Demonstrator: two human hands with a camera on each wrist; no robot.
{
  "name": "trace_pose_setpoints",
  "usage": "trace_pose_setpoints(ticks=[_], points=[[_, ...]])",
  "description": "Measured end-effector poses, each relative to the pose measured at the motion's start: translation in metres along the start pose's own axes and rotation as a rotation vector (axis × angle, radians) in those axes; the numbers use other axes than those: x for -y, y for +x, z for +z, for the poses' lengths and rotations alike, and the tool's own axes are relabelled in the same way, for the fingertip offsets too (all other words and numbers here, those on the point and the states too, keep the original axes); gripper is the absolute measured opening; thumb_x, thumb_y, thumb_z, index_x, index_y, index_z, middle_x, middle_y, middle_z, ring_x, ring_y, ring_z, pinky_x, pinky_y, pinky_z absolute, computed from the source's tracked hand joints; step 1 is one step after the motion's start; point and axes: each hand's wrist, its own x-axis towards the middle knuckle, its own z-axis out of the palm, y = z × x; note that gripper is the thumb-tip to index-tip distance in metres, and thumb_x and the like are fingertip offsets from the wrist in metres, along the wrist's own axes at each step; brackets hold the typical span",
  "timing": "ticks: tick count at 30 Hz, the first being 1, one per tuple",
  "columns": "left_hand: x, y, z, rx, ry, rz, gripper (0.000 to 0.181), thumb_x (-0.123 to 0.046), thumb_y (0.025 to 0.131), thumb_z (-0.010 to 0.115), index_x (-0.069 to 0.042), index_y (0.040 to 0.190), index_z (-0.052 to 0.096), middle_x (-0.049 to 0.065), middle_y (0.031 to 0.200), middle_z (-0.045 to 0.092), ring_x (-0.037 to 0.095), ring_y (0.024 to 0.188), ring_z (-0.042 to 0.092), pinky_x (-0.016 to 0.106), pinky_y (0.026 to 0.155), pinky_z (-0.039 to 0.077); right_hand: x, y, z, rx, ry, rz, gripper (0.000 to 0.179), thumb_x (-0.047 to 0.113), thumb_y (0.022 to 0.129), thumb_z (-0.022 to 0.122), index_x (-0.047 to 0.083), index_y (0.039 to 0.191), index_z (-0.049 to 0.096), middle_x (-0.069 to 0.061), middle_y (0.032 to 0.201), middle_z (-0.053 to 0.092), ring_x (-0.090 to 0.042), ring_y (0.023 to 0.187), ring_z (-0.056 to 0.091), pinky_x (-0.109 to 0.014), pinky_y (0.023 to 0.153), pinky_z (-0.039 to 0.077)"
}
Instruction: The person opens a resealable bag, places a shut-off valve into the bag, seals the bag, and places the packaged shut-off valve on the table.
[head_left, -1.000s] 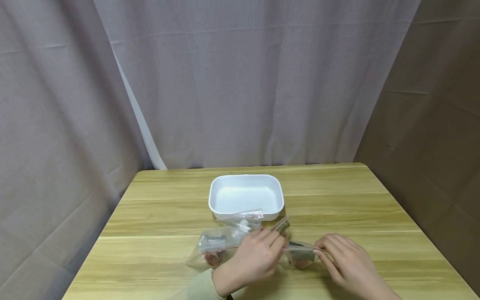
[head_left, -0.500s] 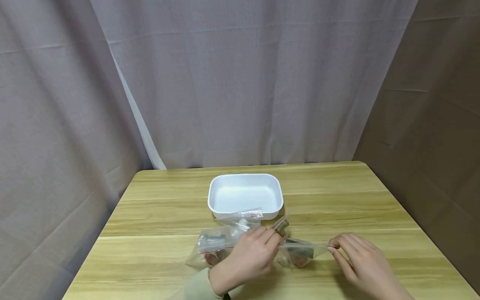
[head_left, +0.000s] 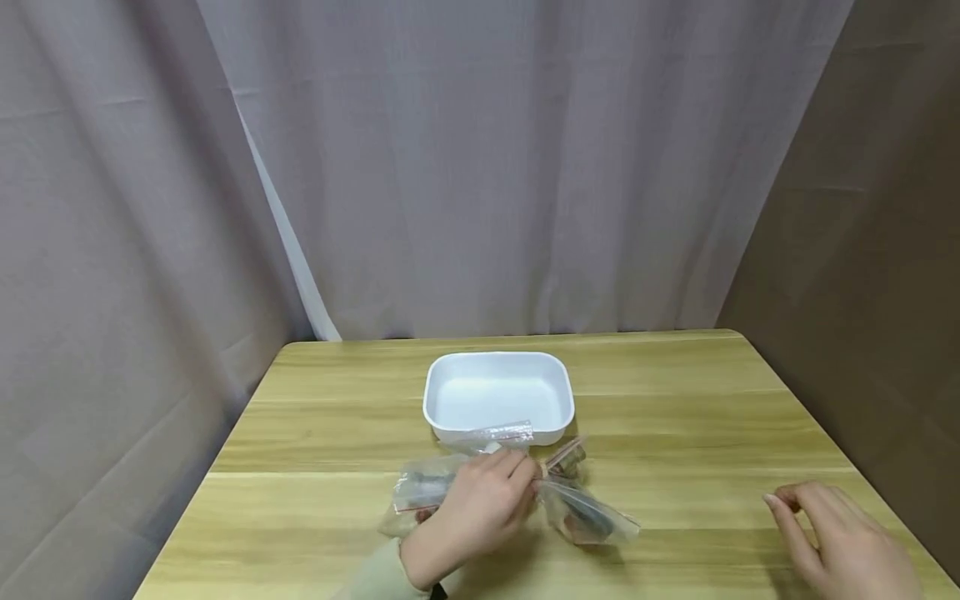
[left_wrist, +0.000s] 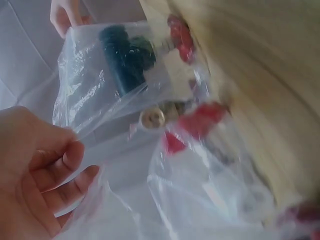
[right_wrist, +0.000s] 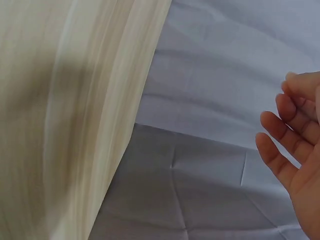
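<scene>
My left hand pinches the corner of a clear zip bag between thumb and forefinger. Inside that bag, in the left wrist view, lies a dark green valve with a red handle. Beneath the same hand sit more clear bags; one holds a grey fitting with a red part, and another shows a brass round end beside a red handle. Over the right side of the table is my right hand, fingers loosely bent and nothing in them.
Behind the bags stands a white tray, a bag's top overlapping its front rim in the head view. The wood table is bordered by grey curtains at the back and sides.
My right hand has let go of the bag's right corner and moved away to the right. The bag's freed side has dropped; the left hand has shifted slightly left, still pinching it.
</scene>
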Motion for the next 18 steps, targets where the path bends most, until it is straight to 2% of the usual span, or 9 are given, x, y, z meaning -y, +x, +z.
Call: trace_pose_setpoints(ticks=[2,6,12,15,18], points=[[0.000,0.000,-0.001,0.008,-0.007,0.017,0.007,-0.021,0.092,0.069,-0.016,0.092,0.064,-0.007,0.087,0.062,0.009,0.076,0.060,0.022,0.065,0.051,-0.002,-0.001,0.001,0.013,-0.007,0.010,0.012,0.018,0.092,0.072,0.022,0.086,0.064,0.014,0.084,0.058,0.006,0.082,0.048,-0.021,0.057,0.040],[-0.003,0.001,-0.003,0.017,-0.012,0.021,0.005,-0.022,0.092,0.068,-0.018,0.093,0.065,-0.008,0.087,0.063,0.009,0.076,0.059,0.021,0.070,0.051,0.001,0.002,0.014,0.054,0.001,-0.054,0.010,0.016,0.090,0.074,0.021,0.088,0.065,0.013,0.086,0.060,-0.004,0.079,0.053,-0.022,0.059,0.041],[-0.004,0.003,-0.012,0.023,-0.034,-0.008,0.006,-0.022,0.092,0.067,-0.018,0.097,0.067,-0.008,0.090,0.062,0.009,0.078,0.058,0.023,0.066,0.050,0.007,0.014,0.020,0.050,0.036,-0.072,0.015,0.011,0.085,0.076,0.022,0.088,0.066,0.013,0.089,0.062,-0.005,0.081,0.054,-0.022,0.065,0.044],[-0.002,0.004,-0.024,0.006,-0.033,-0.029,0.009,-0.022,0.093,0.067,-0.017,0.100,0.068,-0.008,0.093,0.063,0.010,0.079,0.059,0.024,0.064,0.050,0.011,0.022,0.017,0.036,0.054,-0.088,0.010,0.014,0.086,0.075,0.021,0.089,0.068,0.014,0.088,0.063,-0.001,0.081,0.053,-0.021,0.063,0.044],[0.007,0.005,-0.045,-0.028,-0.038,-0.065,0.012,-0.020,0.092,0.069,-0.016,0.103,0.069,-0.007,0.095,0.065,0.010,0.079,0.059,0.023,0.065,0.050,0.018,0.035,0.013,0.012,0.062,-0.092,0.007,0.016,0.087,0.074,0.019,0.090,0.069,0.012,0.088,0.064,0.001,0.083,0.052,-0.021,0.059,0.044]])
